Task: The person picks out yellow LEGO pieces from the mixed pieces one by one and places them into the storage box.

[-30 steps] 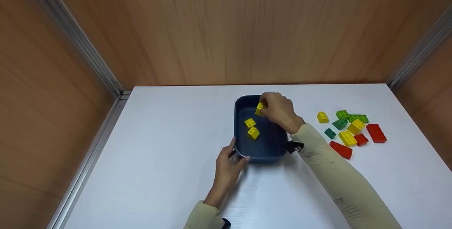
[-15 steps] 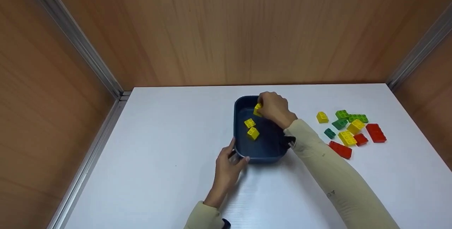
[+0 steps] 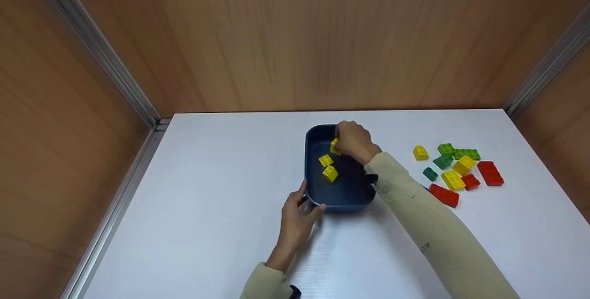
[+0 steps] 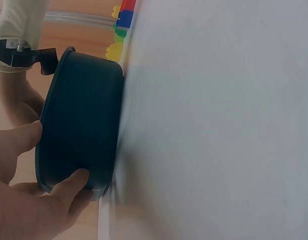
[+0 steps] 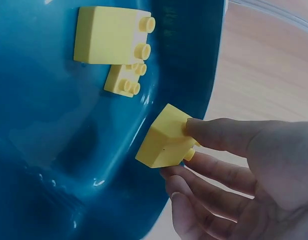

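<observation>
White table [image 3: 221,225] carries a dark blue tray [image 3: 313,195]; my left hand [image 3: 297,218] grips its near corner. My right hand [image 3: 354,141] pinches one yellow brick [image 5: 166,137] inside the tray, above two yellow bricks [image 3: 328,168].

Head cam: high, looks fwd and down over the whole white table [image 3: 207,225], fairly far. Left wrist cam: very close, rolled sideways, low by the blue tub's [image 4: 81,125] outer wall. Right wrist cam: close, looks into the tub's inside. All three views share the tub.
</observation>
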Motion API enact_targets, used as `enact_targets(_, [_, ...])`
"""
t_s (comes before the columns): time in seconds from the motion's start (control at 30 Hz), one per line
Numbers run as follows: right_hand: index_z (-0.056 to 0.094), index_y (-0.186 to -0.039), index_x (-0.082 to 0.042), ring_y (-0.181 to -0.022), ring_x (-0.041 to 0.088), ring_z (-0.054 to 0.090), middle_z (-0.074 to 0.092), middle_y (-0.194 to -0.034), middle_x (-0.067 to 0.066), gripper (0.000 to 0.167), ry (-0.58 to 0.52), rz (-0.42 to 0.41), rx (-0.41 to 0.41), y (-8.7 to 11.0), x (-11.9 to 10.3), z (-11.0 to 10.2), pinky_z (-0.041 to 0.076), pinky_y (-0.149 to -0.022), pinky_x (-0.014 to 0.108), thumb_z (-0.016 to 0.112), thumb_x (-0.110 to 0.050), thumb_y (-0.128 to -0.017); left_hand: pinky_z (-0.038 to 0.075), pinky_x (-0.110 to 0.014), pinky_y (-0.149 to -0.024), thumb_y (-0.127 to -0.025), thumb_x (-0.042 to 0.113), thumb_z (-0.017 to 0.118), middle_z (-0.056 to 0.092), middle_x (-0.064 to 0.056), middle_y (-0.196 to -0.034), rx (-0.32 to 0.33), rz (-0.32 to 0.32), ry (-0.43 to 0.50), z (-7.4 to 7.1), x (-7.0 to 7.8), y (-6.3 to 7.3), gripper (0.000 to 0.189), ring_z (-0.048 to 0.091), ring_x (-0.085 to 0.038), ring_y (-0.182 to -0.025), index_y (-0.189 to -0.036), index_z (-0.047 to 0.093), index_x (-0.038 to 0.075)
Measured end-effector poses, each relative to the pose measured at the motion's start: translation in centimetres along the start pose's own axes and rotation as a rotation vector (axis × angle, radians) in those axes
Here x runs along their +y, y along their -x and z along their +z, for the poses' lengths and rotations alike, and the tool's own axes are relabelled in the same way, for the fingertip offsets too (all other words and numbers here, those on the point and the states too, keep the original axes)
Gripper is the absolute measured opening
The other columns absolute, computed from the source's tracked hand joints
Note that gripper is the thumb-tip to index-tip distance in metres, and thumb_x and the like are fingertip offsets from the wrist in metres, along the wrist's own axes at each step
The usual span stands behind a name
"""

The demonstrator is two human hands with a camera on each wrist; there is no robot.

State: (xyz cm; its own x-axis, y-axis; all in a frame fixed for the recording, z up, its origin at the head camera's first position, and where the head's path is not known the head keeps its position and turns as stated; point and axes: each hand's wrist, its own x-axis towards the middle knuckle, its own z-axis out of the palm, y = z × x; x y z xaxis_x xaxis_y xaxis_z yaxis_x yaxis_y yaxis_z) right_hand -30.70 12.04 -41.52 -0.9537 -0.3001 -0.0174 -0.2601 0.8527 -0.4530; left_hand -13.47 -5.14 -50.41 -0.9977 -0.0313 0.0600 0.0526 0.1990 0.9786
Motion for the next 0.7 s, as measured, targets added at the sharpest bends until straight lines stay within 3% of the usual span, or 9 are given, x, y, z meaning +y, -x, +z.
enact_targets(0.17, [0.073, -0.109, 0.009, -0.085, 0.029, 0.067, 0.075, -0.106, 0.022, 0.026, 0.018, 0.019, -0.038, -0.4, 0.2, 0.2, 0.061, -0.078, 0.046, 0.077, -0.004, -0.086, 0.052, -0.038, -0.112, -0.096, 0.006, 0.078, 0.057, -0.024, -0.134, -0.004, -0.007, -0.003, 0.0, 0.1, 0.0, 0.079, 0.054, -0.041, -0.139, -0.161, 0.036, -0.004])
enact_targets(0.3, [0.068, -0.085, 0.002, -0.067, 0.020, 0.054, 0.066, -0.080, 0.010, 0.009, 0.008, 0.012, -0.049, -0.6, 0.5, 0.5, 0.050, -0.059, 0.033, 0.077, 0.000, -0.084, 0.051, -0.041, -0.112, -0.095, 0.006, 0.079, 0.057, -0.024, -0.133, -0.002, -0.004, 0.000, 0.0, 0.1, 0.0, 0.079, 0.055, -0.042, -0.138, -0.161, 0.036, -0.004])
enact_targets(0.4, [0.051, -0.064, -0.008, -0.056, 0.015, 0.037, 0.042, -0.063, -0.001, 0.032, -0.009, -0.008, -0.052, -0.7, 0.7, 0.7, 0.033, -0.050, 0.028, 0.075, 0.004, -0.082, 0.050, -0.043, -0.113, -0.095, 0.007, 0.079, 0.058, -0.023, -0.132, -0.002, 0.000, 0.000, 0.1, 0.1, 0.0, 0.079, 0.054, -0.042, -0.138, -0.161, 0.036, -0.004])
enact_targets(0.5, [0.038, -0.058, -0.015, -0.054, 0.013, 0.027, 0.028, -0.059, -0.005, 0.047, 0.002, -0.024, -0.053, -0.6, 0.9, 0.8, 0.025, -0.050, 0.028, 0.074, 0.005, -0.082, 0.050, -0.043, -0.114, -0.095, 0.007, 0.079, 0.058, -0.023, -0.131, -0.001, -0.005, -0.001, 0.3, 0.1, 0.0, 0.079, 0.055, -0.041, -0.138, -0.161, 0.037, -0.003])
enact_targets(0.7, [0.034, -0.058, -0.016, -0.053, 0.013, 0.024, 0.022, -0.059, -0.005, 0.050, 0.012, 0.004, -0.081, -0.4, 0.9, 1.3, 0.025, -0.050, 0.029, 0.071, 0.006, -0.083, 0.050, -0.044, -0.114, -0.096, 0.006, 0.079, 0.058, -0.022, -0.134, -0.003, -0.015, -0.019, 0.4, 0.1, -0.1, 0.079, 0.055, -0.039, -0.138, -0.162, 0.036, -0.002])
